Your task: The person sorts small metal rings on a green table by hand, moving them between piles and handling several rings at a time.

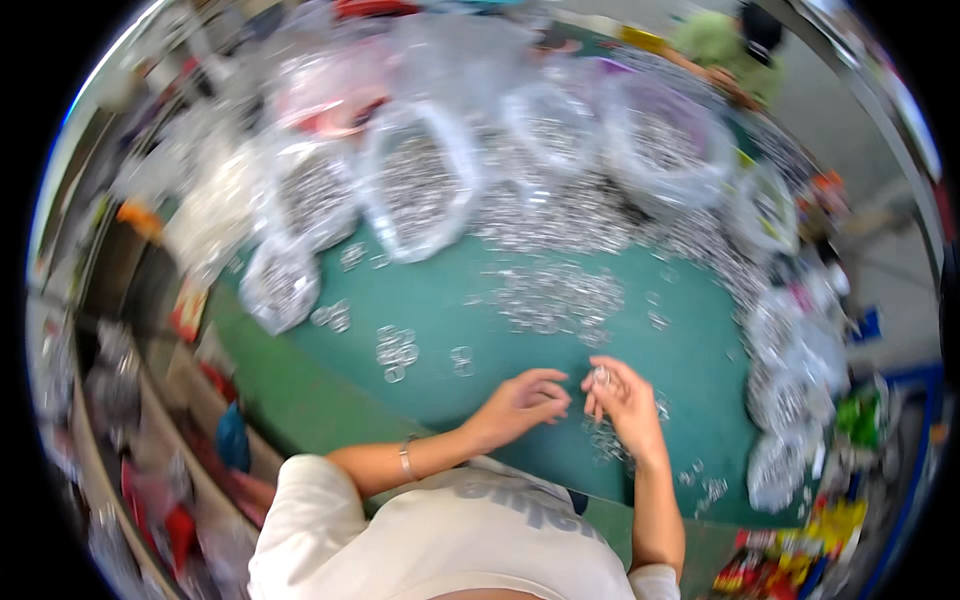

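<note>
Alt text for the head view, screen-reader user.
A person's bare right hand holds what looks like small silvery rings beside the bare left hand over a green tabletop. Loose silvery rings lie in clusters; translucent plastic bags of small silvery pieces stand behind.

A broad worktable with a smooth teal-green top (690,365) fills the middle of the room, a lighter green surface (270,375) adjoining its left front side. Tan, board-like shelving (172,425) bends along the left. Pale grey floor (815,115) shows at upper right, while a blue straight-edged frame (921,470) stands at lower right. Bright whitish light (112,68) edges the upper left, its source unclear.
</note>
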`<state>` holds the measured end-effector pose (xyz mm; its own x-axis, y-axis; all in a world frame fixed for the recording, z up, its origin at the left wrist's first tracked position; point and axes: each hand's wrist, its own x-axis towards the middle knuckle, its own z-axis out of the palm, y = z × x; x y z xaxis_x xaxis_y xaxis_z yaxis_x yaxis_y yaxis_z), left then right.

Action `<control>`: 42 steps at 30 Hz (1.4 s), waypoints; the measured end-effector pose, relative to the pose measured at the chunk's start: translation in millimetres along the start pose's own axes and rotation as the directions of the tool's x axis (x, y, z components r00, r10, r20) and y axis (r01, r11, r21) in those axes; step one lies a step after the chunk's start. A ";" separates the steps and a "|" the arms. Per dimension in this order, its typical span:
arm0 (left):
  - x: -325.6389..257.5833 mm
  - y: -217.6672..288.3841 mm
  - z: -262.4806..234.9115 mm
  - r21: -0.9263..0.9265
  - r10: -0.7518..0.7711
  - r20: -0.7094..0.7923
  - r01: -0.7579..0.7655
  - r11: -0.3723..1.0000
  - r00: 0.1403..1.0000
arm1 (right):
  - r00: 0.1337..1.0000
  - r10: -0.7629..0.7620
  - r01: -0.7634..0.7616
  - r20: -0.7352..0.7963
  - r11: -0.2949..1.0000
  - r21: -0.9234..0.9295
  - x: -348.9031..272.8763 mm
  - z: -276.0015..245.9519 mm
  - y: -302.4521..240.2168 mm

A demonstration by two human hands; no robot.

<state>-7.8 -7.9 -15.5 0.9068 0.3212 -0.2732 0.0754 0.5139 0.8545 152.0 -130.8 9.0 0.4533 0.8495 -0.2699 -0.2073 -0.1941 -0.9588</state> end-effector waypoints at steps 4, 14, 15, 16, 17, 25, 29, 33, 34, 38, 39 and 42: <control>-12.5 6.8 -10.9 0.046 0.039 -0.064 -0.037 0.998 0.997 | 0.954 -0.280 0.292 0.105 0.790 -0.539 -8.9 55.8 1.1; -60.6 28.5 -95.8 0.497 0.425 -0.615 -0.092 0.863 0.664 | 0.931 -0.272 0.364 0.242 0.709 -0.604 3.9 101.4 -10.4; -66.5 33.7 -114.5 0.487 0.431 -0.693 -0.065 0.871 0.578 | 0.926 -0.269 0.378 0.266 0.694 -0.613 3.9 94.4 -4.1; -71.3 37.0 -137.9 0.683 0.604 -0.636 -0.014 0.730 0.481 | 0.922 -0.265 0.387 0.283 0.679 -0.624 2.0 89.8 0.3; -74.4 46.8 -149.7 0.757 0.681 -0.617 0.063 0.650 0.395 | 0.931 -0.222 0.361 0.290 0.674 -0.644 -0.2 88.7 2.5; -75.3 24.6 -211.0 0.880 0.823 -0.464 0.277 0.386 0.327 | 0.941 -0.134 0.321 0.312 0.649 -0.690 -4.9 86.1 11.7; -75.1 32.3 -168.2 0.922 0.878 -0.382 0.190 0.339 0.290 | 0.958 -0.128 0.278 0.256 0.624 -0.730 -6.2 84.1 11.9; -63.3 17.6 -113.0 0.923 0.710 -0.199 -0.115 0.368 0.675 | 0.903 -0.331 0.417 0.274 0.518 -0.747 18.5 116.2 12.3; -56.8 18.0 -103.4 0.930 0.648 -0.132 -0.132 0.343 0.750 | 0.901 -0.320 0.420 0.291 0.489 -0.764 24.3 115.6 14.2; -41.4 8.2 -82.8 0.983 0.529 -0.004 -0.093 0.157 0.849 | 0.894 -0.355 0.407 0.275 0.384 -0.829 40.3 97.5 11.5; -40.0 -2.2 -85.9 0.982 0.503 -0.005 -0.091 0.166 0.864 | 0.887 -0.385 0.398 0.254 0.361 -0.843 46.2 88.1 7.3; -35.5 -12.6 -86.1 0.961 0.540 0.045 -0.184 0.207 0.841 | 0.821 -0.531 0.322 0.209 0.130 -0.938 79.0 74.9 1.3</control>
<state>-76.6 42.7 -54.6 0.8215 0.5117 0.2516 0.2472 -0.7173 0.6515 122.6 -27.2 -7.0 0.3014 0.9030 0.3062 0.9321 -0.2114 -0.2941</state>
